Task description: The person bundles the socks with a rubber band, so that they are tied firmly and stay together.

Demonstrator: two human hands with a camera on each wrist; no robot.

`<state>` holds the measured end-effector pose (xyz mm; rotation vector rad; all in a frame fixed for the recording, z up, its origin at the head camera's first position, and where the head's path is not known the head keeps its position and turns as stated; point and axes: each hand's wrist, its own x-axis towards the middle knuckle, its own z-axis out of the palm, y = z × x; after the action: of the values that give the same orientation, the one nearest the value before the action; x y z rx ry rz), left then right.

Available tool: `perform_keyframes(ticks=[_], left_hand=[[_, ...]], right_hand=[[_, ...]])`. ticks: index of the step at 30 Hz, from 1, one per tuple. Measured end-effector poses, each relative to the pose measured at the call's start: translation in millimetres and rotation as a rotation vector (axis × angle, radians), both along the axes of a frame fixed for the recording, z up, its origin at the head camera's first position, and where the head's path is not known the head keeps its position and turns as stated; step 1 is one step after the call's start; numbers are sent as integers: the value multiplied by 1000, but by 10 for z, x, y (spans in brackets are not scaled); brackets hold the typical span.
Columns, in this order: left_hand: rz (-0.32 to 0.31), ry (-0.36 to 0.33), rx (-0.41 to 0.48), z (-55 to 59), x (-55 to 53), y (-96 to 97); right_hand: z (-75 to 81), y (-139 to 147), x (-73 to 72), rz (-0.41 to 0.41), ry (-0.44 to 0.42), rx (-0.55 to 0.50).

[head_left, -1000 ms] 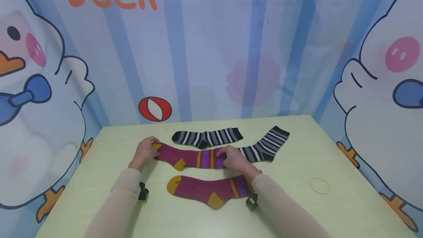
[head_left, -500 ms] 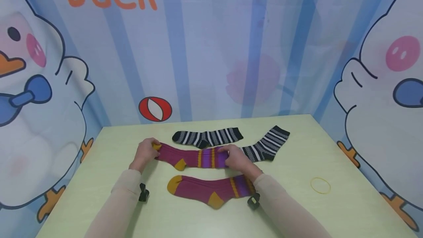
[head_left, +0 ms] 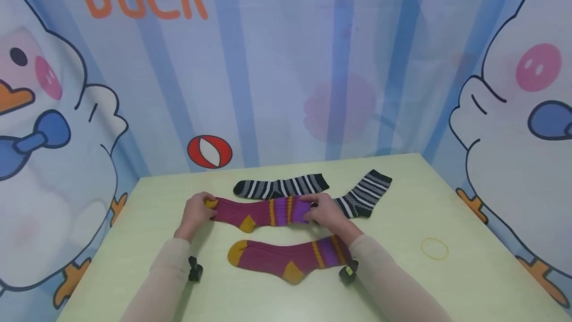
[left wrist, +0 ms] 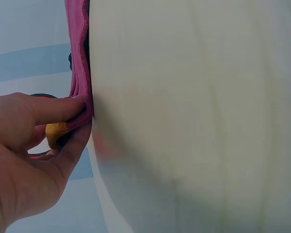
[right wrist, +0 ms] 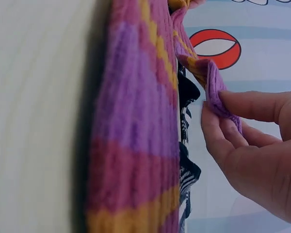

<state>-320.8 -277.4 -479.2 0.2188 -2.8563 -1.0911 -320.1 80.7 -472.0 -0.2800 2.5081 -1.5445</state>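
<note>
A maroon sock (head_left: 263,212) with a mustard heel and purple-and-mustard bands at the cuff stretches between my two hands. At its toe end my left hand (head_left: 196,214) pinches the mustard tip; the left wrist view shows thumb and fingers closed on the fabric. My right hand (head_left: 328,211) pinches the purple cuff (right wrist: 214,90) between thumb and fingers. Closer to me lies a matching maroon sock (head_left: 268,257), flat, its cuff partly behind the right wrist. In the right wrist view that sock's banded cuff (right wrist: 136,121) fills the foreground.
Behind the held sock lies a black-and-white striped sock (head_left: 286,186). Another striped sock (head_left: 364,195), bent at the heel, is partly hidden by my right hand. A thin yellow rubber band (head_left: 434,249) rests on the pale table (head_left: 447,292) at right. A printed curtain (head_left: 286,63) stands behind.
My right hand has slid right along the cuff to its end, and the held sock's cuff end now sits slightly higher, overlapping the back striped sock. My left hand keeps its pinch on the toe.
</note>
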Motion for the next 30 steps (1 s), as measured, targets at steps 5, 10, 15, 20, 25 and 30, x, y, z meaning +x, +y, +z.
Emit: perform_keyframes(ticks=[5, 10, 15, 20, 25, 30], left_hand=[[-10, -16, 7, 13, 36, 1], [-16, 30, 28, 75, 61, 19], [-15, 100, 52, 183, 76, 47], [-28, 108, 77, 273, 122, 77], [-52, 73, 122, 361, 216, 139], [-106, 52, 213, 447, 317, 197]], right_hand=[[-4, 70, 13, 6, -63, -45], [45, 120, 21, -23, -69, -54], [56, 174, 10, -25, -75, -80], [61, 280, 20, -6, -115, -136], [50, 447, 41, 36, -131, -155], [79, 630, 49, 91, -153, -164]])
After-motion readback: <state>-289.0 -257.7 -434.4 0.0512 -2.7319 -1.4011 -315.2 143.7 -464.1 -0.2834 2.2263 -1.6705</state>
